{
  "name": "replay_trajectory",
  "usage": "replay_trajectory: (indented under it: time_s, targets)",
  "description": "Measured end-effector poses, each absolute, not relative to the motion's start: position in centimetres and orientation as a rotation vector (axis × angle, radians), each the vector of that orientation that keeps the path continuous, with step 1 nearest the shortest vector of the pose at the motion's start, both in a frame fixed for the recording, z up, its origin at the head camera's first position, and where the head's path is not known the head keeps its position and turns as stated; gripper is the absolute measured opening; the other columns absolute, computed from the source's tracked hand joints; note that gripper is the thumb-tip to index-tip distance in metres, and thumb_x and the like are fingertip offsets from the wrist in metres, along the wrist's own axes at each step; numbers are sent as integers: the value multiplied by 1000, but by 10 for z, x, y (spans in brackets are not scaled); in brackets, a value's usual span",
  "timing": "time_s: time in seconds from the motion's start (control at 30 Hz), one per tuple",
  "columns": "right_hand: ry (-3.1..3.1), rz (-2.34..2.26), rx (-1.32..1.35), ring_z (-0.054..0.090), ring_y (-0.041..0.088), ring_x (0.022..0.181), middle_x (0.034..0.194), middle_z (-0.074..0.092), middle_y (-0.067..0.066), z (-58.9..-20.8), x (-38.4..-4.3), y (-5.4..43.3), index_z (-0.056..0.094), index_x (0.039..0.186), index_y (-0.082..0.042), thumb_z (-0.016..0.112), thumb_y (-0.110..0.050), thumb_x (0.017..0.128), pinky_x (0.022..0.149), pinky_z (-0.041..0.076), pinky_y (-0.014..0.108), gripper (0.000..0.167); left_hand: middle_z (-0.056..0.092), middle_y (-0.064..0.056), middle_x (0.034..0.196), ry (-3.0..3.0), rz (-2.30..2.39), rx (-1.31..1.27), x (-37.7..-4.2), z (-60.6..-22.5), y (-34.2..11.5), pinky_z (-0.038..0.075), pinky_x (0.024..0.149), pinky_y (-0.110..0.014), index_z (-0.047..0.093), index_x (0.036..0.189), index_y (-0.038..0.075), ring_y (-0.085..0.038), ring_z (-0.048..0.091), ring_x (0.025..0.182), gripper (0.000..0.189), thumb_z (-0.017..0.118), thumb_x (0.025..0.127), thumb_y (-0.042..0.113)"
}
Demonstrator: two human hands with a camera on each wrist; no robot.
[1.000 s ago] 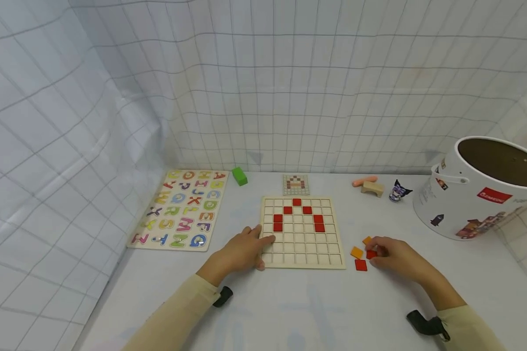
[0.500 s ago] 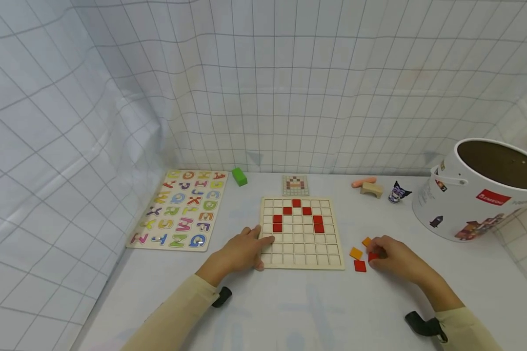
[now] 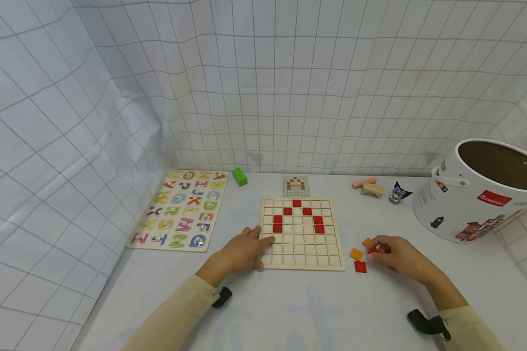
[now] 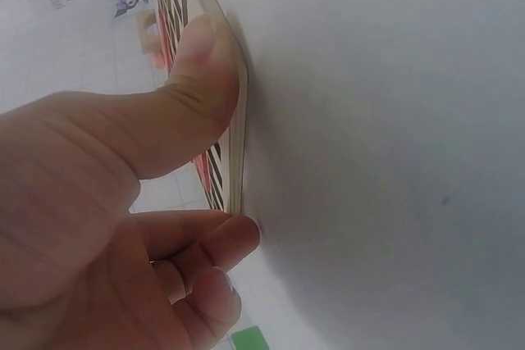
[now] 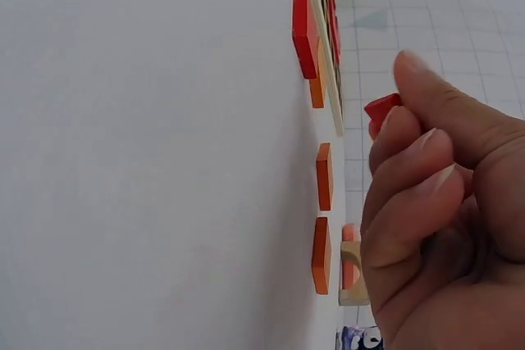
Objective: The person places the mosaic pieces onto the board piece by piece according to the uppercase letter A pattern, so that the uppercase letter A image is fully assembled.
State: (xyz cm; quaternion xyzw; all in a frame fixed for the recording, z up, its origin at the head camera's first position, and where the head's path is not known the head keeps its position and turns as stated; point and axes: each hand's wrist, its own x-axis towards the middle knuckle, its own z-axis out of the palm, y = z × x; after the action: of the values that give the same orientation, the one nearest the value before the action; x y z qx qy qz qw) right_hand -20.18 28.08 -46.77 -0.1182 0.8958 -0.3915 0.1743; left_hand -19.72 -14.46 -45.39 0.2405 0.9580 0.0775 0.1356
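Step in hand, by judgement: picking up a tile for placement on the grid board [image 3: 299,248], located centrally on the table [image 3: 272,312], near side of the pattern card [image 3: 295,186]. Right hand [image 3: 397,256]: thumb and fingertips pinching the held red tile [image 5: 382,110], apparently lifted just off the surface, right of the board. Left hand [image 3: 241,251]: relaxed, not gripping; thumb at the near-left corner, one fingertip over the left margin, apparently steadying.

Next move, by judgement: carry leftward, match a cell to the card, square the edges, lower flat. Avoid nudging the set red tiles [image 3: 318,228], seven in number, in a peaked arrangement. Card print too small to read fully.

Materials: board thin, pale, probably plywood, ruled into square cells with dark lines. Tiles flat, square, smooth and crisp-edged, probably painted wood. Loose red tile [image 3: 360,266] and orange tiles [image 3: 356,254] lying flat between board and right hand. Farther right: pale wooden arch block [image 3: 372,190]; glossy, rounded white bucket [image 3: 478,204].
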Motion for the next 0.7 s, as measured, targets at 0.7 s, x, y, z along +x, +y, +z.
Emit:
replay_trajectory:
  time_s: [0.7]
  targets:
    - [2247,-1623,-156,68,22,85,100,69,15,-467,-236,212,53,139,2,74,-12,93,76,59,28,52,41,-26,156,2782,248,711,-197,-453,-144,45,106,-53,56,147,23,-42,45,136,72,85,81,32]
